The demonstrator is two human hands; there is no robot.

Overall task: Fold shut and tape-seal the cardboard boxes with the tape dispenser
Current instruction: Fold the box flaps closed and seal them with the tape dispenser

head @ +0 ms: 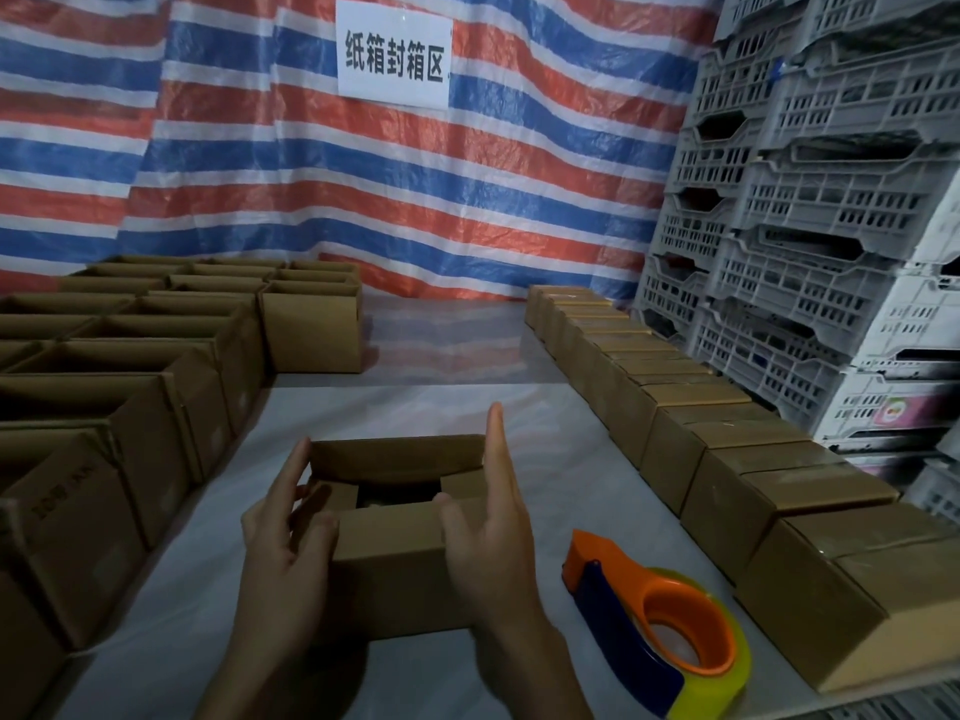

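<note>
Cardboard box (395, 558) sits mid-table (447, 407), flaps part-folded and top gap showing; left hand (280, 532) and right hand (491, 517) flank it, fingers straight, pressed against its sides, thumbs on near flap; tape dispenser (660, 621) lies untouched just right.

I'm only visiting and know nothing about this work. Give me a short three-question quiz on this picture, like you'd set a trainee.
1. True or false: a hand holds the tape dispenser.
2. The box between the left hand and right hand is: A taped shut; B partly folded, a gap on top; C flattened.
3. Fill in: the row of closed boxes stands on the person's ___ side.
Key: 1 false, it lies beside the box; 2 B; 3 right.
</note>
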